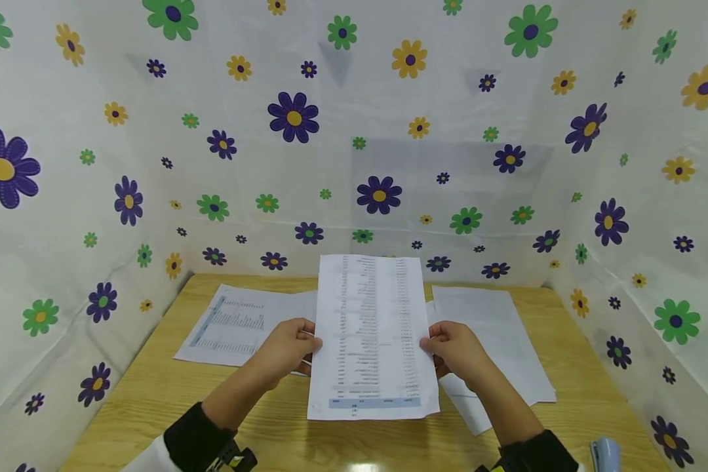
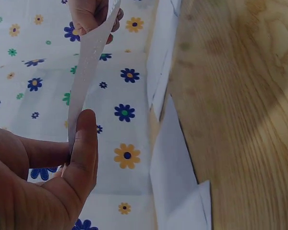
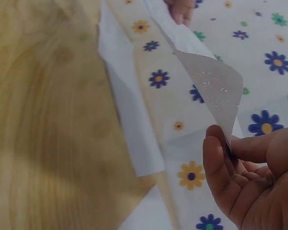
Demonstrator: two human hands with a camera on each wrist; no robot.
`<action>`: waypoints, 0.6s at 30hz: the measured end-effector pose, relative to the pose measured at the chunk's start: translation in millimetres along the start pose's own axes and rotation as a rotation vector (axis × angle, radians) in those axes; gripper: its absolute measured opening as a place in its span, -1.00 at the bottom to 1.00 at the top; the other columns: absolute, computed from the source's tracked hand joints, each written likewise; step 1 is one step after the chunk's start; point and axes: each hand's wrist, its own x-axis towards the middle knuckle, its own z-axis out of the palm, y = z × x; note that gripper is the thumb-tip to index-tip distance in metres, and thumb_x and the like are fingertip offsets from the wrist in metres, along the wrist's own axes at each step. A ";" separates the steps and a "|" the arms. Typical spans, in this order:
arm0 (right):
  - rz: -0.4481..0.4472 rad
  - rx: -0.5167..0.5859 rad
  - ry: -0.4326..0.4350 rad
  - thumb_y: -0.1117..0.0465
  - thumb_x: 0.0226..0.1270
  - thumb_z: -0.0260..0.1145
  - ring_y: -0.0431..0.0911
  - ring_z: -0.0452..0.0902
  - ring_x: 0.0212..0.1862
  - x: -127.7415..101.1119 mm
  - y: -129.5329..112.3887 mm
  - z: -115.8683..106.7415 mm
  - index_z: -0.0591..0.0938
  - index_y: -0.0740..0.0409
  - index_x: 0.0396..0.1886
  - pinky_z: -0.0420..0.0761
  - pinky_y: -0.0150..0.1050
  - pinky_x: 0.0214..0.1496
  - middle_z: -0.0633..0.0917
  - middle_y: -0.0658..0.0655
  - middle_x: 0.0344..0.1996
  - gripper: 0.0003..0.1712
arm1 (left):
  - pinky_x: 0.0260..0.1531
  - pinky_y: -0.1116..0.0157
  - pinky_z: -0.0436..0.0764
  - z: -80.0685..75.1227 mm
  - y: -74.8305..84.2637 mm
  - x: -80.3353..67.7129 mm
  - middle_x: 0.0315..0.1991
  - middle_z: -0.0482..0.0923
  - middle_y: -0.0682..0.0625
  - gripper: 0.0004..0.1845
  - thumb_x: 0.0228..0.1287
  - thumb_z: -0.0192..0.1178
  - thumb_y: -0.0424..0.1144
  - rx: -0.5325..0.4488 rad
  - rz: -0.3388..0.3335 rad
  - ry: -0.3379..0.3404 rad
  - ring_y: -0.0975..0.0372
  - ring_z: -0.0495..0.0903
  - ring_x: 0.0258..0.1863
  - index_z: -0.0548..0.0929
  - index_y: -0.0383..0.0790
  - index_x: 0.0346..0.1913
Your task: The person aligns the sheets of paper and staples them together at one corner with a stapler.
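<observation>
The left hand [image 1: 286,347] and right hand [image 1: 455,351] pinch the printed sheet [image 1: 373,337] by its 9 and 3 o'clock edges, upright above the table [image 1: 572,393] centre. Such shallow pinches could let the limp sheet buckle or slip onto the papers [image 1: 495,341] at 2 o'clock.

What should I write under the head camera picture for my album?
Left hand and right hand hold a printed sheet up over a wooden table.

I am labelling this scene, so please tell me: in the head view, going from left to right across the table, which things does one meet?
Printed sheet lying flat → left hand → held printed sheet → right hand → blank sheets → blue object at the table's right edge.
</observation>
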 end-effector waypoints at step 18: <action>-0.002 -0.363 -0.002 0.30 0.35 0.40 -0.06 0.60 -0.54 12.0 40.6 29.8 0.60 0.28 -0.26 0.60 -0.26 -0.57 0.62 0.11 -0.51 -0.86 | -0.62 0.22 0.69 9.4 -56.5 23.9 -0.51 0.62 -0.15 -0.90 0.30 0.28 -0.43 0.330 -0.049 -0.029 0.16 0.65 -0.65 0.56 -0.37 -0.32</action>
